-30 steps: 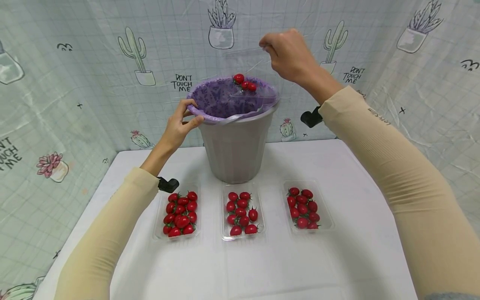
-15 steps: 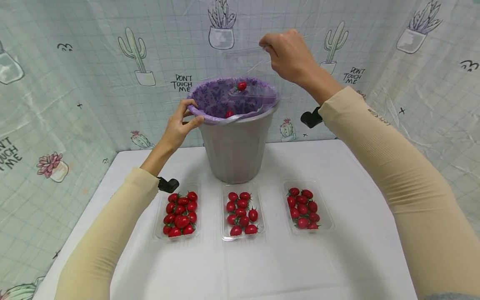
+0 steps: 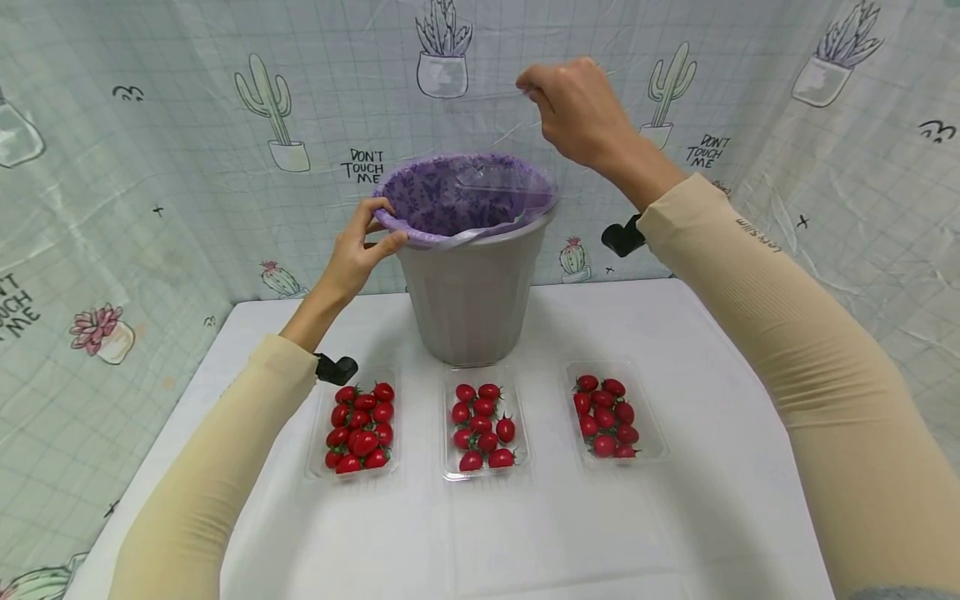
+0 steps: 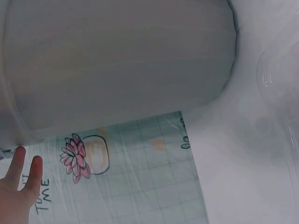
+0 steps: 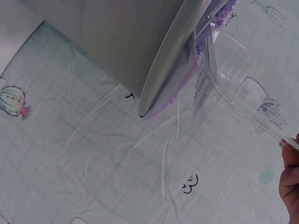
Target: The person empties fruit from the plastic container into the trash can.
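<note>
Just above a gray bin with a purple liner, I see a right hand pinching a clear plastic punnet tilted over the opening; the left hand grips the bin's left rim. Three trays of cherry tomatoes sit before the bin.

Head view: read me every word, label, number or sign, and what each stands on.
"DON'T TOUCH ME": backdrop, left of the bucket.
"DON'T TOUCH ME": backdrop, above the right sleeve.
"OUCH ME": backdrop, far left, partly cut off.
"x": backdrop, several small marks.
Print on the right sleeve: too small to read.
Bucket and tomato boxes: none readable.
</note>
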`<state>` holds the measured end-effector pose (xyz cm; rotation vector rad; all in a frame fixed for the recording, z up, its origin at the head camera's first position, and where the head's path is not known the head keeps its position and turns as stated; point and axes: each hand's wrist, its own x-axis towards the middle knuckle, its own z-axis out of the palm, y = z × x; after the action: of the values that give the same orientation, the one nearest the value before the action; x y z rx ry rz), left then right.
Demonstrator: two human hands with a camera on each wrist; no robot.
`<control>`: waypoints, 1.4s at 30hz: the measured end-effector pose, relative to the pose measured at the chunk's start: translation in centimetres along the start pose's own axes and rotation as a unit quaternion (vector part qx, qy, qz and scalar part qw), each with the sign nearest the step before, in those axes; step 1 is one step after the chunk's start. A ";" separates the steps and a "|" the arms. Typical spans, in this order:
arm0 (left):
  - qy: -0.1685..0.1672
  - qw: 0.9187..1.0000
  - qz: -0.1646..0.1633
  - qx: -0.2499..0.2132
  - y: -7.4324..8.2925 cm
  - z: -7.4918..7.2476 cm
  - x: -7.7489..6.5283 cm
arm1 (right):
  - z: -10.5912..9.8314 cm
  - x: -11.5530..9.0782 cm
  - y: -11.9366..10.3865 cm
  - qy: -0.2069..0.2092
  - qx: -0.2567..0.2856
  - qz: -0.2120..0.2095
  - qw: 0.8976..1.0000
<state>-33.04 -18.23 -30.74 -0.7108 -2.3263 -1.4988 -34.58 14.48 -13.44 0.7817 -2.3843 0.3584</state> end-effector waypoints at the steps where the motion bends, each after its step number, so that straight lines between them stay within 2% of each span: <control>1: 0.000 1.000 0.000 0.000 0.0 0.0 0.0 | 0.0 0.0 0.0 0.001 0.000 0.000 1.000; 6: 0.000 1.000 0.000 -0.002 0.1 0.0 -0.1 | 0.0 -0.1 -0.2 0.003 -0.005 -0.011 1.000; 16: 0.002 1.000 -0.001 0.001 0.2 0.0 -0.2 | 0.3 -0.5 -0.2 0.017 -0.046 -0.069 0.996; 24: 0.004 1.000 0.002 -0.002 0.2 0.1 -0.1 | 0.3 -0.9 -0.1 0.032 -0.047 -0.081 0.995; 30: 0.003 1.000 0.001 0.000 0.2 0.0 -0.1 | -0.2 -1.1 0.2 0.038 -0.002 -0.036 0.999; 36: 0.002 1.000 -0.002 0.004 0.3 0.0 -0.1 | -0.9 -1.4 1.2 0.076 0.028 -0.006 0.997; 42: 0.002 1.000 -0.003 0.000 0.3 0.0 -0.1 | -1.5 -2.5 2.8 0.100 0.045 0.072 0.991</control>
<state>-32.80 -18.15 -30.59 -0.7010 -2.3281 -1.5012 -33.99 18.45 -13.98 0.5843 -2.2538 0.5790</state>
